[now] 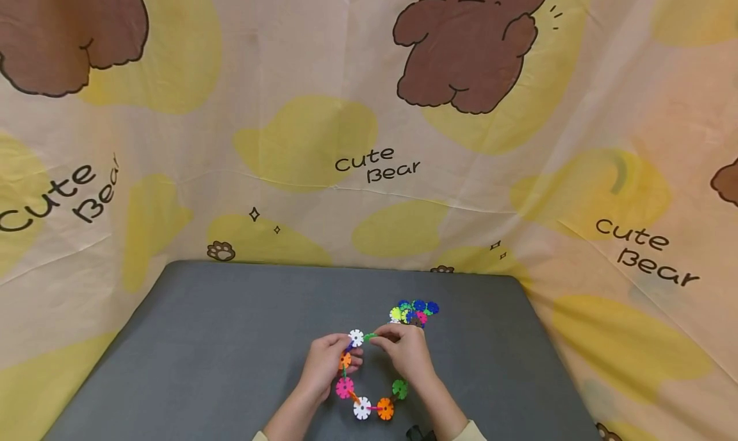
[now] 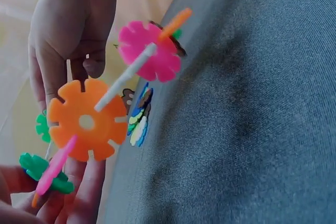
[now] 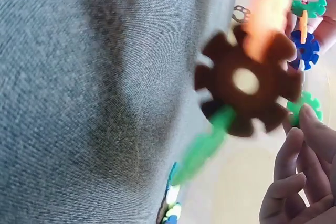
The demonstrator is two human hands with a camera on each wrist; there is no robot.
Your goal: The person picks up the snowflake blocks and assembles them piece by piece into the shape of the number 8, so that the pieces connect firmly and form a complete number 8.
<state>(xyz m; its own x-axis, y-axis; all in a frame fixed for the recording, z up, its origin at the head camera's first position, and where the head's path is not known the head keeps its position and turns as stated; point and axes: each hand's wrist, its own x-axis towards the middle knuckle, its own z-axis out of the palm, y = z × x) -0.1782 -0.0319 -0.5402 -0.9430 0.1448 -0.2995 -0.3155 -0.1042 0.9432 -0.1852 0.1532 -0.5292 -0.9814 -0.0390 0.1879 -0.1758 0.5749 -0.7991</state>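
Notched plastic snowflake discs, slotted edge to edge, make a curved chain between the hands. My left hand [image 1: 324, 363] grips the chain's left upper part, near an orange disc [image 1: 348, 360] and a blue disc [image 3: 311, 55]. At the top stands a white disc [image 1: 353, 333], joined to a green disc [image 1: 369, 337]. My right hand [image 1: 412, 354] pinches that green disc between thumb and finger. Lower down hang a pink disc [image 1: 343, 383], a second white disc [image 1: 359, 414] and another orange disc [image 1: 383, 415]. A brown disc [image 3: 220, 87] looms close in the right wrist view.
Behind my right hand, a small pile of loose discs [image 1: 419, 306] in several colours lies on the grey table [image 1: 242, 325]. A black object [image 1: 419, 434] shows at the bottom edge. Printed bear cloth [image 1: 288, 152] hangs around the table's back and sides.
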